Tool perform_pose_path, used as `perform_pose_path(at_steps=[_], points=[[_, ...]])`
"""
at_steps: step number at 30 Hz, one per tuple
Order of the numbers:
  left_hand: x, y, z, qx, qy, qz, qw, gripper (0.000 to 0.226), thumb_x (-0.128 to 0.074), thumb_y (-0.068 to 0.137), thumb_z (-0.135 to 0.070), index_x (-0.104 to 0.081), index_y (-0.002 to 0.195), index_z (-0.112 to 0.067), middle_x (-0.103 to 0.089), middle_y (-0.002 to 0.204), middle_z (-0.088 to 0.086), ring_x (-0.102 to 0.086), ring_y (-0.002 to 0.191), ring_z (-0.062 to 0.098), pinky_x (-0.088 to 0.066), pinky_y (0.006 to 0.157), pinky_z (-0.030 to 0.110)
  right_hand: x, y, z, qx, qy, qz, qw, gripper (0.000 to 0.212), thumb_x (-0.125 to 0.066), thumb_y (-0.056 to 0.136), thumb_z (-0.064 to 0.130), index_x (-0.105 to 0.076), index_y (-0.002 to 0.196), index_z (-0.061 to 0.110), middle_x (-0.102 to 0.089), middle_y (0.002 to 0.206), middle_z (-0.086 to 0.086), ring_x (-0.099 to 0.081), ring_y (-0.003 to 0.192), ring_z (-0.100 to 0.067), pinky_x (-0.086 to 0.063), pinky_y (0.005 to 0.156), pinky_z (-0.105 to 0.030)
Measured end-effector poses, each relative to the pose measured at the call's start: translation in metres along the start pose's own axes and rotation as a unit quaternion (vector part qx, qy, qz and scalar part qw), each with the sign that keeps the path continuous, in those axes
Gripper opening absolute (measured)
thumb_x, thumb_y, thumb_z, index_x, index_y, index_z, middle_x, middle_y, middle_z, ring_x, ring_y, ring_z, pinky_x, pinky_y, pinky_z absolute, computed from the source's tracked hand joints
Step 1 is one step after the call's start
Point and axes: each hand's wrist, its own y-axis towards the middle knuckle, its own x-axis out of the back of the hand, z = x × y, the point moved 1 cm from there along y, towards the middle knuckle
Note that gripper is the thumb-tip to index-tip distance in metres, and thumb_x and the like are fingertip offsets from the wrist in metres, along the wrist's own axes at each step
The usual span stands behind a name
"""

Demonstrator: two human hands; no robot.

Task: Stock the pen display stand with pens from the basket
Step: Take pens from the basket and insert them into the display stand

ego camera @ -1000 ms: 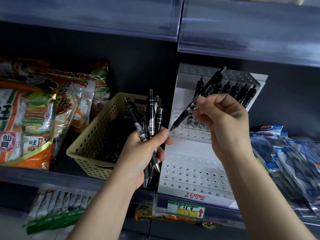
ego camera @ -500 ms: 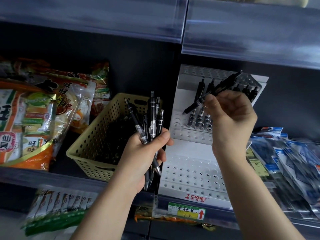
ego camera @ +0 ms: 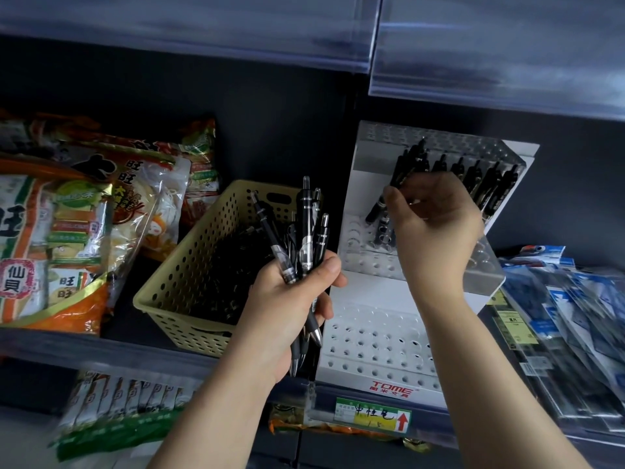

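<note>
A white tiered pen display stand (ego camera: 372, 336) with rows of holes sits on the shelf at centre right. Several black pens (ego camera: 480, 172) stand in its top tier. My right hand (ego camera: 433, 221) is up at that tier, pinching one black pen (ego camera: 402, 174) whose tip points down toward the holes at the tier's left end. My left hand (ego camera: 291, 299) holds a bundle of several black pens (ego camera: 306, 228) upright between the stand and a yellow perforated basket (ego camera: 179, 289). More dark pens lie inside the basket.
Snack bags (ego camera: 67, 231) fill the shelf left of the basket. Blue-and-white packaged goods (ego camera: 568, 333) lie right of the stand. A clear shelf front (ego camera: 490, 55) overhangs above. A price label (ego camera: 373, 418) sits on the shelf edge below, with more packets (ego camera: 118, 414) underneath.
My right hand has carried its pen up from in front of the stand to the top tier and turned it from slanted to nearly upright. The left hand has stayed put with its bundle.
</note>
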Motion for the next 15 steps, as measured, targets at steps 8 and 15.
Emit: perform_pose_path(at_steps=[8,15], points=[[0.0019,-0.0006,0.001,0.005,-0.006,-0.004,1.0,0.009,-0.066,0.084,-0.02,-0.067,0.091,-0.014,-0.07,0.078,0.004,-0.05,0.05,0.014,-0.041,0.047,0.023,-0.0062,0.0026,0.0061,0.03,-0.146,0.004,0.989,0.005,-0.071,0.077,0.02,-0.067,0.081,0.019,-0.058,0.066,0.019,-0.062,0.067,-0.01,-0.048,0.061,-0.028],[0.0024,-0.0002,0.0012,0.001,-0.007,-0.001,1.0,0.008,-0.066,0.085,-0.019,-0.066,0.091,-0.013,-0.07,0.078,0.004,-0.049,0.049,0.015,-0.04,0.046,0.023,-0.008,0.0062,-0.0003,0.011,-0.186,0.029,0.982,0.008,-0.068,0.079,0.022,-0.066,0.073,0.026,-0.054,0.055,0.02,-0.061,0.059,-0.013,-0.043,0.053,-0.023]])
